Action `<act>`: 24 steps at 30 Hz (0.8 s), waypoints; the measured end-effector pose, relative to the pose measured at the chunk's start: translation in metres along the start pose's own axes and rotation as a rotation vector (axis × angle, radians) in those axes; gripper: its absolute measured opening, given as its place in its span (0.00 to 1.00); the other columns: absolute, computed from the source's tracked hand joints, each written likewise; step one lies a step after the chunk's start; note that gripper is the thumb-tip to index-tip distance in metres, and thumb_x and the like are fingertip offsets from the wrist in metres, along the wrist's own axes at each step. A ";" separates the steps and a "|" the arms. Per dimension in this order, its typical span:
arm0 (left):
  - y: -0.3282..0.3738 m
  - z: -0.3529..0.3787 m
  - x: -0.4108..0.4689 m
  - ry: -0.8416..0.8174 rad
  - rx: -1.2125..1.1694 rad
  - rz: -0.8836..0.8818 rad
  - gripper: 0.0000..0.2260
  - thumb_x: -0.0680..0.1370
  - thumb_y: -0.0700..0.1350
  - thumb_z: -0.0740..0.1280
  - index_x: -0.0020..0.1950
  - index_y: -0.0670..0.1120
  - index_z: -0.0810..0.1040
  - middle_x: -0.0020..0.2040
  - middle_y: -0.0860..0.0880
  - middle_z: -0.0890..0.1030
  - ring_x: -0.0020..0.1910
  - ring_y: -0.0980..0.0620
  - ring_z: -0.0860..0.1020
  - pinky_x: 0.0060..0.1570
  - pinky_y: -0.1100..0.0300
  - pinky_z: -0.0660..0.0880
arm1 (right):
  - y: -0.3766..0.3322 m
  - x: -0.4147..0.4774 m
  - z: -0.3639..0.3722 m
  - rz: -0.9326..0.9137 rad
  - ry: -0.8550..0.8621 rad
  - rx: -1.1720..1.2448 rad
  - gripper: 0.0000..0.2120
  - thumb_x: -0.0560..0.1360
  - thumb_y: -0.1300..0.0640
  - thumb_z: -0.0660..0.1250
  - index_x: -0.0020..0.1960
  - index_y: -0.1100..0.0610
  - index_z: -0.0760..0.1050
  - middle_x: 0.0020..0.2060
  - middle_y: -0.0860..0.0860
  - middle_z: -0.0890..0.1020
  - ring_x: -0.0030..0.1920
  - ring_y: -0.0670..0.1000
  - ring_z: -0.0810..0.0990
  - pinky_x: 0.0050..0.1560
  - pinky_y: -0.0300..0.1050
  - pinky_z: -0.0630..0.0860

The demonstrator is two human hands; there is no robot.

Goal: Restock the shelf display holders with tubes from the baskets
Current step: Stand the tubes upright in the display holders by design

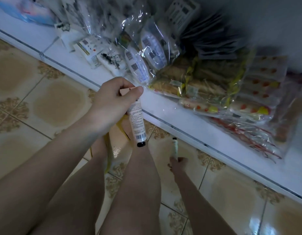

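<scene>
We are looking down at our two hands over a patterned tile floor, beside a low white shelf that is running diagonally across the view. Our left hand is closing around the crimped end of a white tube, thumb pressing on top, so the tube is hanging down with its black cap lowest (small print and a barcode are showing on its side). Our right hand is lower, near the shelf's edge, and is pinching a second, slimmer tube that is pointing up with a dark cap at the top. The two tubes are sitting near each other but apart. On the shelf, clear plastic packets of white items and bags with yellow and red contents are lying stacked; their details are blurring. Something yellow is showing under our left forearm.
</scene>
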State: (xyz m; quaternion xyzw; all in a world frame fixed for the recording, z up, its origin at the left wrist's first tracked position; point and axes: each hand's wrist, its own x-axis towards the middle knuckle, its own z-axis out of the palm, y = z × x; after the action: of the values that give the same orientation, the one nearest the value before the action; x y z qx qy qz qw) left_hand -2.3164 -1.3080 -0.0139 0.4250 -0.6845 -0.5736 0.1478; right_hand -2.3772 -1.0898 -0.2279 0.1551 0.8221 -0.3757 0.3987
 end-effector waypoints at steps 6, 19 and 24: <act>0.060 -0.019 -0.027 0.001 -0.138 0.028 0.07 0.76 0.44 0.67 0.37 0.49 0.78 0.31 0.52 0.76 0.32 0.55 0.74 0.32 0.60 0.71 | -0.081 -0.103 -0.050 -0.499 -0.109 0.000 0.04 0.75 0.61 0.68 0.45 0.56 0.72 0.37 0.52 0.80 0.36 0.52 0.81 0.39 0.50 0.78; 0.214 -0.039 -0.078 -0.041 0.079 0.567 0.06 0.70 0.41 0.74 0.40 0.50 0.80 0.34 0.59 0.79 0.34 0.64 0.75 0.40 0.69 0.71 | -0.269 -0.298 -0.182 -0.945 -0.055 0.303 0.03 0.73 0.63 0.68 0.46 0.58 0.76 0.31 0.52 0.79 0.25 0.44 0.75 0.28 0.35 0.73; 0.262 -0.014 -0.090 -0.035 0.460 0.815 0.16 0.67 0.44 0.76 0.53 0.44 0.79 0.43 0.51 0.71 0.42 0.53 0.71 0.36 0.65 0.62 | -0.301 -0.332 -0.215 -0.989 -0.010 0.295 0.03 0.74 0.62 0.67 0.46 0.62 0.76 0.32 0.54 0.78 0.23 0.46 0.76 0.25 0.36 0.73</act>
State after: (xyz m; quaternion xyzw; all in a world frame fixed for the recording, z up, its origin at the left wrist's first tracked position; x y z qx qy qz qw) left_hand -2.3608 -1.2548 0.2545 0.1333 -0.9075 -0.3092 0.2513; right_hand -2.4495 -1.1166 0.2630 -0.1995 0.7335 -0.6320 0.1511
